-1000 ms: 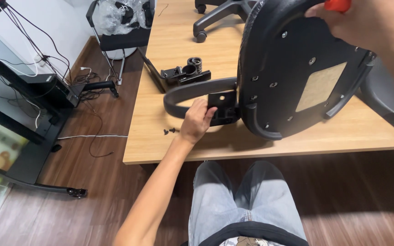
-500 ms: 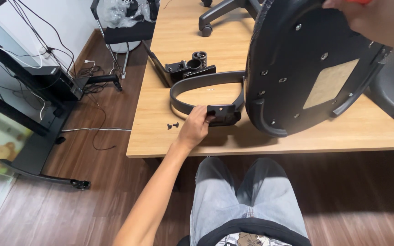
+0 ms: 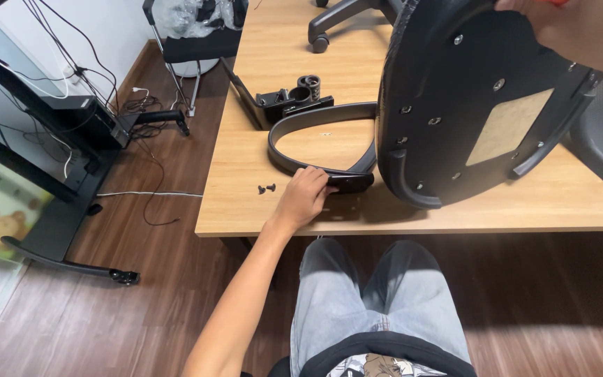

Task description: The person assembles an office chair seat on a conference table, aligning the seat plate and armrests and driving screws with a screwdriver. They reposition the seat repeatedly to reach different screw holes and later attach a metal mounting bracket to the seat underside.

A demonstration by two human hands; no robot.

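Note:
My left hand rests on the near end of a curved black armrest that lies flat on the wooden table. Its fingers are closed over the armrest's mounting bracket. A black office chair seat stands tilted on its edge right of the armrest, underside facing me. My right hand grips the seat's upper edge at the top right, only partly in view. Two small black screws lie on the table just left of my left hand.
A black chair mechanism lies behind the armrest. A chair base with a caster sits at the table's far end. Left of the table are a small black-seated chair, cables, a computer case and a desk foot. My knees are under the table's edge.
My left hand slid from the armrest bracket's top to its near end. The view shifted, so everything sits slightly lower in frame. The seat stays propped by my right hand.

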